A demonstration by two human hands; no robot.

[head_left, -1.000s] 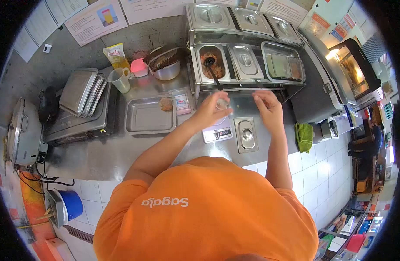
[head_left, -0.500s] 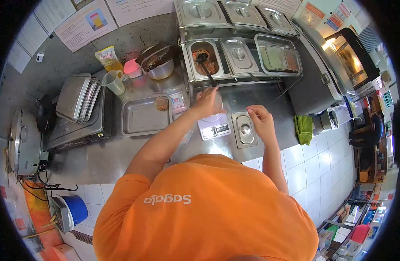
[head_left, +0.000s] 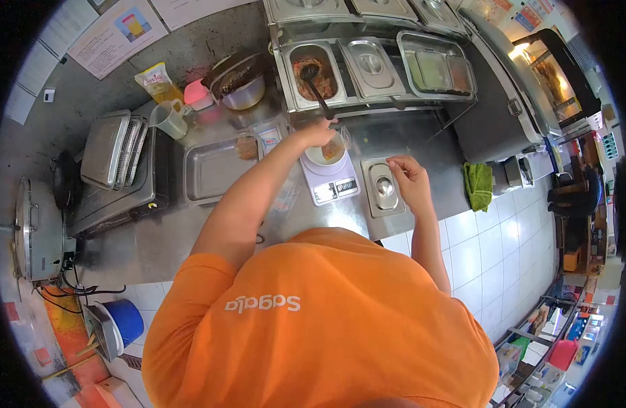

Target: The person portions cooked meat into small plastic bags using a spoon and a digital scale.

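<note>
My left hand [head_left: 318,132] reaches forward over a white scale [head_left: 328,182] and closes on the end of a black ladle [head_left: 316,87]. The ladle's bowl rests in an open steel pan of red-brown sauce [head_left: 312,66]. A small clear cup [head_left: 326,152] with a little orange-brown content stands on the scale, just below that hand. My right hand [head_left: 407,178] hovers with curled fingers beside a small lidded steel container [head_left: 383,188], right of the scale; I see nothing in it.
Lidded steel pans [head_left: 371,62] fill the rack behind the scale. A flat steel tray [head_left: 214,170] lies to the left, with stacked trays [head_left: 112,148], a measuring jug [head_left: 167,117] and a steel bowl [head_left: 243,95] beyond. A green cloth [head_left: 475,185] hangs at the right edge.
The left hand set the cup on the scale and moved forward to the ladle handle. The right hand drew back and down toward the lidded container. The view shifted forward.
</note>
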